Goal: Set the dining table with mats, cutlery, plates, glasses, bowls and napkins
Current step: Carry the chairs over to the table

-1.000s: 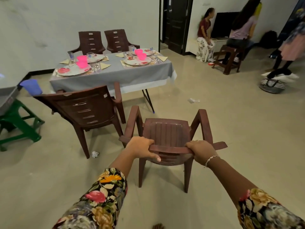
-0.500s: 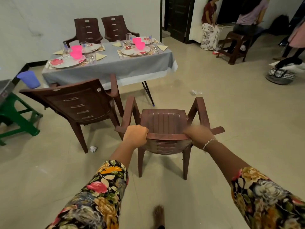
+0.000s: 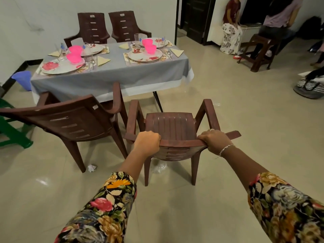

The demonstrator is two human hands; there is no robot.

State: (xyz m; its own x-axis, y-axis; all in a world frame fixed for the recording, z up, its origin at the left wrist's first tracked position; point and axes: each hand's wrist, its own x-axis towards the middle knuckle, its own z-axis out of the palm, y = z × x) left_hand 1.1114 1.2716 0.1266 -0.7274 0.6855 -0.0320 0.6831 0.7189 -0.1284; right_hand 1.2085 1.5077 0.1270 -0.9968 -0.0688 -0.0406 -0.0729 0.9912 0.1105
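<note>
Brown plastic fills both your grips: your left hand (image 3: 148, 142) and your right hand (image 3: 213, 142) are each curled over the top rail of the chair (image 3: 172, 123), one near each end of the backrest. Its legs look to be on the floor. It faces the table (image 3: 112, 74), just short of the near edge, beside a second chair (image 3: 73, 120) that stands at an angle.

Beyond them the table looks laid. Four plates (image 3: 145, 56) sit on mats (image 3: 127, 57), with pink bowls (image 3: 150, 48), glasses (image 3: 137, 38), folded napkins (image 3: 102, 60) and cutlery (image 3: 169, 54). Two more chairs (image 3: 91, 27) sit at the far side. By that showing the setting itself seems done. Only seating remains: push this chair in and straighten its neighbour.
</note>
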